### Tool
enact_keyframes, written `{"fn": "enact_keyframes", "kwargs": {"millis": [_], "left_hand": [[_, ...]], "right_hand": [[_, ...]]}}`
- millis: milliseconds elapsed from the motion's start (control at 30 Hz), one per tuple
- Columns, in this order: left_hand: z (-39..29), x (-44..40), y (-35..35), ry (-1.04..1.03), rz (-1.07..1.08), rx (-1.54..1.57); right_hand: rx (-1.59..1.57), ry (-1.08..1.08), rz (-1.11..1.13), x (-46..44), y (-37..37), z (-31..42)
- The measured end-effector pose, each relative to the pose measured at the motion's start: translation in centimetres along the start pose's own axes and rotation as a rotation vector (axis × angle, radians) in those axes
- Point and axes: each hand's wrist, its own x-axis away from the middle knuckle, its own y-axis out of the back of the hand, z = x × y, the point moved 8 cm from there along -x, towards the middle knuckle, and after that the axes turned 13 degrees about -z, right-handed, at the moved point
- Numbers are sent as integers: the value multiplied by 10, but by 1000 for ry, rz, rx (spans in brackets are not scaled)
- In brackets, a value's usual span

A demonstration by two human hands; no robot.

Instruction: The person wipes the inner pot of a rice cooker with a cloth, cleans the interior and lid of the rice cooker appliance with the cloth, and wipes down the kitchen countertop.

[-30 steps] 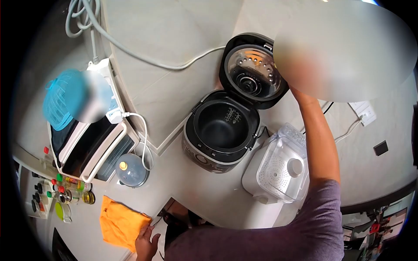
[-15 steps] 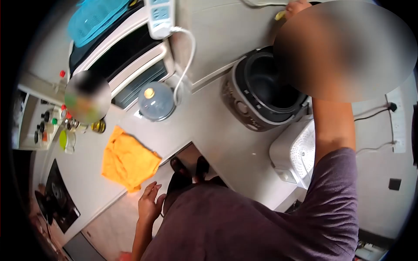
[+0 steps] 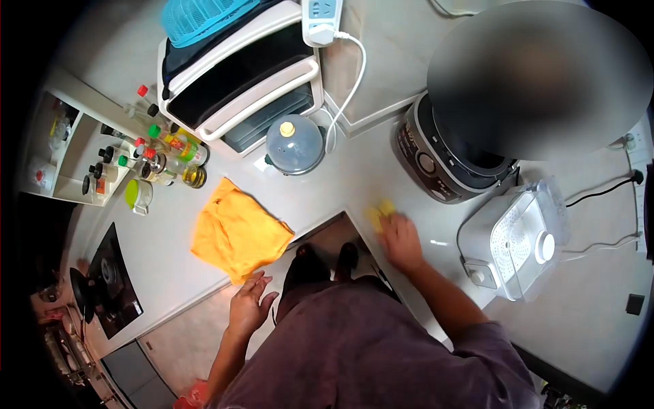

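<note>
My right hand point(image 3: 403, 244) is closed on a small yellow cloth point(image 3: 383, 210), pressed to the white counter near its front edge. Motion smears the cloth, so its outline is unclear. To the right of it stands a dark rice cooker point(image 3: 436, 170) with its lid up; a blurred patch covers part of it. My left hand point(image 3: 251, 304) hangs at the counter's edge with its fingers apart and nothing in them. An orange cloth point(image 3: 238, 232) lies spread on the counter just above those fingers.
A white appliance with a perforated tray point(image 3: 504, 245) stands at the right. Behind the counter corner are a glass-domed lid point(image 3: 295, 144), an oven point(image 3: 245, 88) and a power strip point(image 3: 322, 17). Bottles point(image 3: 184, 146) and a cooktop point(image 3: 112, 279) are at the left.
My right hand has come down from the wall behind the rice cooker to the counter front, with the yellow cloth in it. The view has shifted. My left hand stays near the orange cloth.
</note>
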Motion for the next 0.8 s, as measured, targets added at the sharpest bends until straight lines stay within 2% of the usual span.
{"fn": "enact_keyframes", "kwargs": {"millis": [100, 133, 167, 233, 267, 300, 333, 367, 400, 433, 467, 500, 567, 667, 800], "left_hand": [[14, 9, 6, -43, -84, 10], [12, 6, 14, -39, -52, -4], [11, 4, 16, -33, -48, -3], [18, 3, 11, 9, -57, 44], [20, -2, 8, 54, -55, 226], [19, -4, 2, 344, 22, 581], [17, -5, -3, 530, -9, 930], [18, -4, -11, 705, -41, 1289], [30, -3, -14, 786, -106, 1378], [47, -2, -20, 865, -169, 1467], [65, 2, -23, 943, -224, 1554], [85, 10, -8, 909, -312, 1502], [124, 44, 39, 1025, -371, 1339], [199, 114, 85, 1082, -487, 1184], [271, 204, 104, 1268, -653, 1183]], "right_hand": [[-73, -158, 238, 28, -30, -9], [-184, -240, 208, 23, -46, 3], [-221, -341, 176, 12, -40, -14], [-808, -1261, 370, 9, -63, -14], [-790, -1064, 381, -19, -60, 14], [-767, -870, 380, -43, -57, 49], [-733, -680, 371, -60, -55, 84], [-818, -324, 379, -73, -56, 130], [-985, -119, 374, -82, -54, 183], [-1343, -525, 907, -73, -67, 234], [-1325, -237, 856, -102, -57, 277], [-1155, -139, 673, -119, -71, 286], [-790, 30, 312, -134, -111, 298], [-590, 310, 263, -131, -181, 315], [-228, -49, 309, -122, -238, 361]]}}
